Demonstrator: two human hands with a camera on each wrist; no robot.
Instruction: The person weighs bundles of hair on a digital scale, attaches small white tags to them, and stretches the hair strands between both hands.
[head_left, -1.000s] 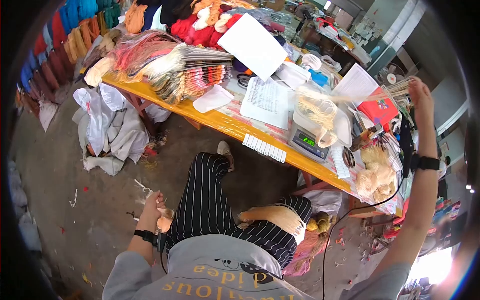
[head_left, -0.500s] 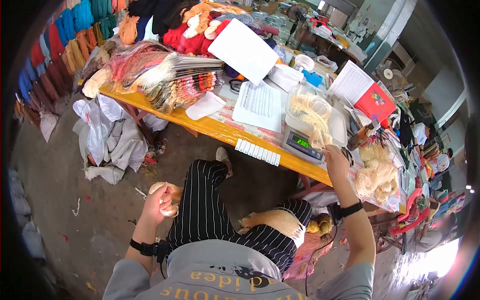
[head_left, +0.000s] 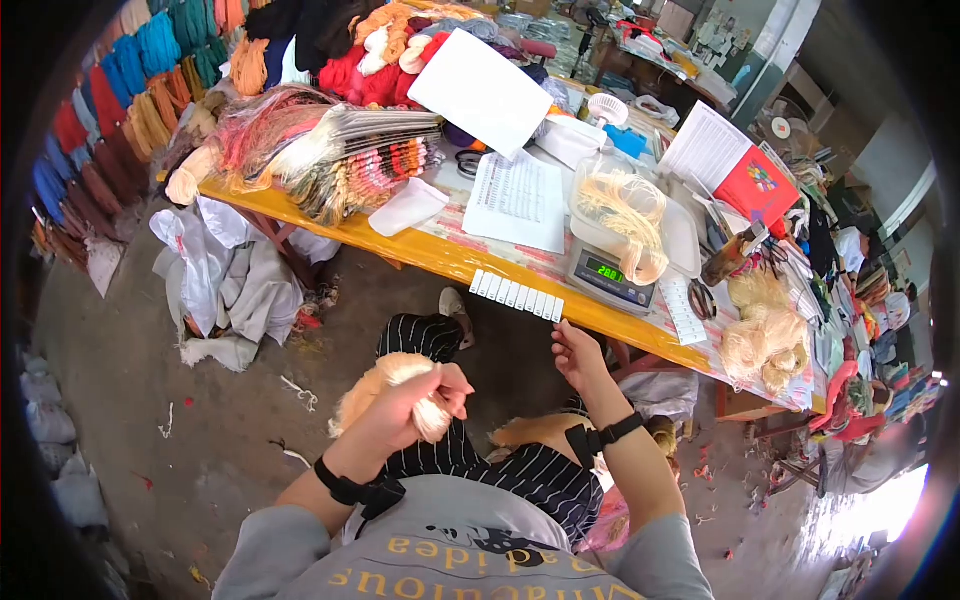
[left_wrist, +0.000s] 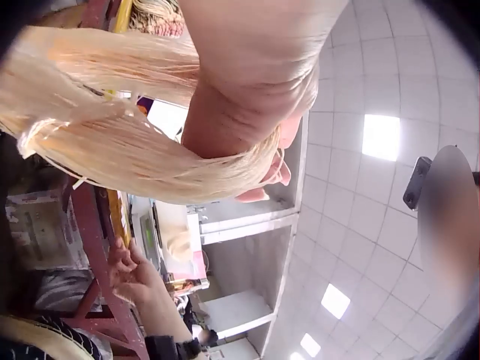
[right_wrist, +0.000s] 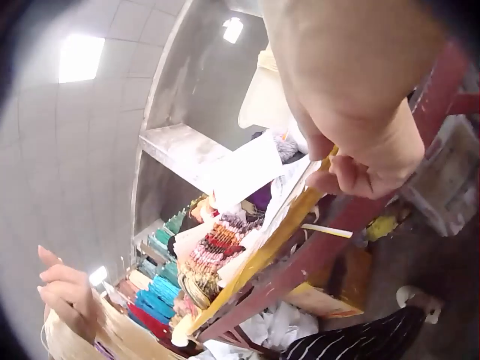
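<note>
A bundle of pale cream yarn point(head_left: 372, 388) is gripped in the left hand point(head_left: 420, 398), whose fingers are curled tightly around its middle. In the left wrist view its loose ends are seen fanning out on both sides of the fist. The bundle is held in the air above the person's striped trousers point(head_left: 525, 475), well short of the table point(head_left: 430, 250). The right hand point(head_left: 574, 352) is held empty just below the table's yellow edge. Its fingers are relaxed, lightly bent and close together, with nothing pinched between them. Just above that hand a row of small white tags point(head_left: 516, 295) is laid along the edge. Right behind the tags a digital scale point(head_left: 610, 277) is set, with its green display lit. A clear plastic tub point(head_left: 686, 240) is placed on the scale and more cream yarn point(head_left: 625, 205) is piled in it, with one strand hung over the front wall. A printed sheet point(head_left: 517, 200) is laid beside the scale. Stacked skeins in mixed colours point(head_left: 340, 150) are heaped at the left end of the table. A loose heap of cream thread point(head_left: 765, 340) is seen at its right end.
</note>
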